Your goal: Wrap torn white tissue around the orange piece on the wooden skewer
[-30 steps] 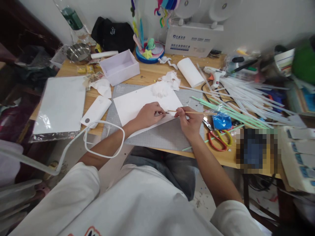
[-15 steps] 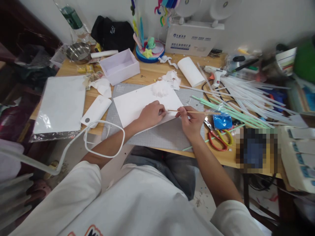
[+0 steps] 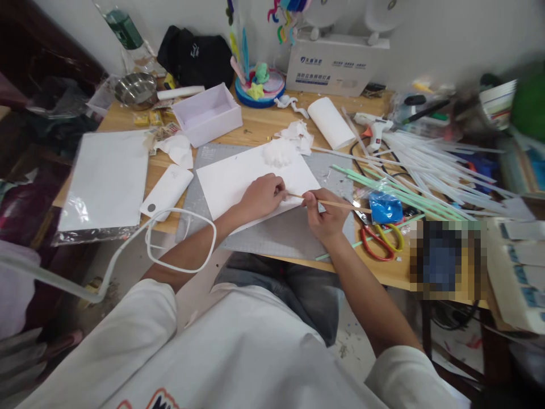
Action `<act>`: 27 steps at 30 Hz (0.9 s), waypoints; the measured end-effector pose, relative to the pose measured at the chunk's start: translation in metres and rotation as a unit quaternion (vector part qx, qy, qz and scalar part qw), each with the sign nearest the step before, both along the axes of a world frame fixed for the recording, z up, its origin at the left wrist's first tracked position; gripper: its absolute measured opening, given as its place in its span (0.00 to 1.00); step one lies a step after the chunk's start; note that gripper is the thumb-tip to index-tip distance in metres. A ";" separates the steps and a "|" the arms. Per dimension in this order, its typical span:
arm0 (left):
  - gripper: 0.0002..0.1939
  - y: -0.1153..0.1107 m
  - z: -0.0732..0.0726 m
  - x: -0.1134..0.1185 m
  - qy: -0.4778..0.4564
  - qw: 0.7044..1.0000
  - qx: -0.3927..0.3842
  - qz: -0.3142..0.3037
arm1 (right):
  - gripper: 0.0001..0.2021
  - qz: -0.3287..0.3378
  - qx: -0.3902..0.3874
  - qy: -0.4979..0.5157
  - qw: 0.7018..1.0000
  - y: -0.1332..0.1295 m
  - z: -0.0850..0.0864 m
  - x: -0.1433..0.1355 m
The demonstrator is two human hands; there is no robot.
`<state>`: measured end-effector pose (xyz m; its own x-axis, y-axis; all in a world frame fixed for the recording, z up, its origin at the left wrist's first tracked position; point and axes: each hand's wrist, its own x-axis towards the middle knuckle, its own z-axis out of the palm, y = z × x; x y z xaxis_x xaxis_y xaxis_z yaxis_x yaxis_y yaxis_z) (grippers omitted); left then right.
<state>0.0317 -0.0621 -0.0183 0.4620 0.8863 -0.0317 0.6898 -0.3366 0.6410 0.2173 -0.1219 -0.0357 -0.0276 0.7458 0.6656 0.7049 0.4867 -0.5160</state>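
Observation:
My right hand [image 3: 327, 216] is closed around a thin wooden stick [image 3: 347, 205], which slants across in front of me. The stick's far end reaches the fingertips of my left hand [image 3: 263, 196]. Those fingers are pinched together over a white sheet [image 3: 232, 184], and whatever they hold is too small to make out. A fluffy white clump [image 3: 277, 153] lies on the sheet just beyond my left hand. Beneath the sheet is a grey cutting mat [image 3: 272, 241].
Scissors [image 3: 377, 244] with red and yellow handles lie right of my right hand, near green strips [image 3: 400, 199], white strips [image 3: 443, 170] and a glue gun [image 3: 377, 130]. A lilac box [image 3: 208, 116], white power bank [image 3: 167, 190] and looping cable [image 3: 213, 238] are leftward.
My right hand has shifted slightly left and down, and the stick now tilts more, its right end lower. Its other end has come to my left fingertips. My left hand has barely moved.

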 end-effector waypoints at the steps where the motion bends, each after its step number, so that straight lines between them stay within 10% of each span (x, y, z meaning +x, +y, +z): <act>1: 0.05 0.000 -0.001 0.000 -0.001 1.000 -0.001 0.000 | 0.14 -0.002 0.000 0.000 1.000 0.001 0.000 -0.001; 20: 0.05 0.001 -0.005 -0.002 -0.037 0.999 -0.004 0.018 | 0.15 0.001 -0.027 0.000 1.000 0.006 -0.001 -0.005; 27: 0.09 -0.001 -0.010 -0.012 -0.090 0.996 -0.009 0.027 | 0.20 -0.013 -0.154 -0.031 0.987 0.022 0.018 -0.012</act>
